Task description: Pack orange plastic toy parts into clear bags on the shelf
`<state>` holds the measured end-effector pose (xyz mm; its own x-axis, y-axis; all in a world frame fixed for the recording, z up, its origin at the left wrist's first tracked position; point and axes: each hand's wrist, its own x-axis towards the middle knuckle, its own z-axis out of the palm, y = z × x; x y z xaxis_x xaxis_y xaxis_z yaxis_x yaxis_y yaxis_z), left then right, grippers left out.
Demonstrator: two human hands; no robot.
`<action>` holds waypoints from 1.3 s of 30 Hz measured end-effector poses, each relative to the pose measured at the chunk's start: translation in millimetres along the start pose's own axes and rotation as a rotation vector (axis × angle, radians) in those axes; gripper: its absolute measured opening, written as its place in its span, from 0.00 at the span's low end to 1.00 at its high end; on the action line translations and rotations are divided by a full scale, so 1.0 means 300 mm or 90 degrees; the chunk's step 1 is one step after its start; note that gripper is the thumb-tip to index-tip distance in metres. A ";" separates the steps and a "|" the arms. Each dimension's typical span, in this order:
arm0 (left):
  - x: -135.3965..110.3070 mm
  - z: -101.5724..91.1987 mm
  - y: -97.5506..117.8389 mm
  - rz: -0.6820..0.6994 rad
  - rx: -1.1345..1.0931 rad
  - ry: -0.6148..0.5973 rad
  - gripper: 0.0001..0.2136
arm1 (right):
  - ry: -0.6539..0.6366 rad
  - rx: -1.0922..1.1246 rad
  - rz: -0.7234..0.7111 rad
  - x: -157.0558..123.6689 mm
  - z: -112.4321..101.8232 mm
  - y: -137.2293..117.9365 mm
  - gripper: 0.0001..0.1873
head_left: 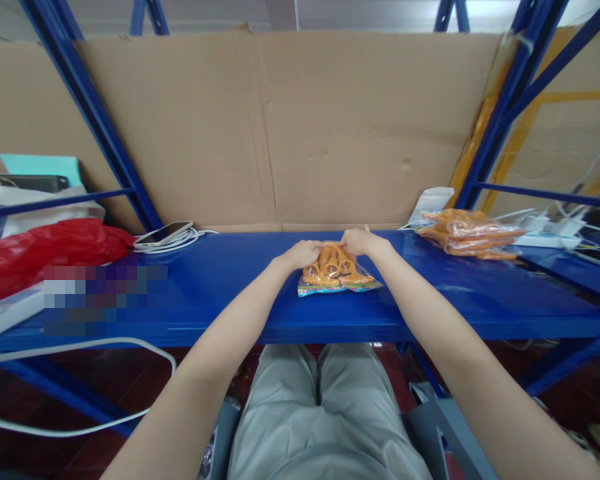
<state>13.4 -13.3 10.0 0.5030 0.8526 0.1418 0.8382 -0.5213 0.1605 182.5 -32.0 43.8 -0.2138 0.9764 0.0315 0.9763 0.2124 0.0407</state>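
Note:
A clear plastic bag point(331, 268) with several orange, trumpet-shaped plastic pieces inside lies on the blue shelf top, its coloured printed edge towards me. My left hand point(304, 254) grips the bag's far left corner, fingers closed. At the far right corner, my right hand point(358, 241) also has its fingers closed on the bag. The fingertips of both hands are partly hidden behind the plastic.
Similar orange-filled bags point(467, 233) are stacked at the right, beside a white power strip point(547, 237). A coiled white cable point(173, 240) and red plastic bag point(55, 253) lie at the left. Cardboard point(330, 133) closes the back between blue posts.

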 end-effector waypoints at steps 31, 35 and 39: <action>0.003 0.014 -0.014 -0.067 0.003 0.155 0.20 | -0.252 0.470 0.073 -0.006 0.051 0.163 0.11; 0.002 0.017 -0.008 -0.085 -0.016 0.206 0.21 | -0.217 0.364 0.103 0.001 0.044 0.127 0.11; 0.009 0.035 0.001 0.019 -0.067 0.180 0.22 | -0.203 0.282 0.114 0.007 0.039 0.103 0.11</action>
<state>17.3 -10.7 0.3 0.4362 0.8000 0.4120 0.7898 -0.5597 0.2507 212.6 -22.9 33.5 -0.0907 0.9477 -0.3059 0.9316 -0.0278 -0.3625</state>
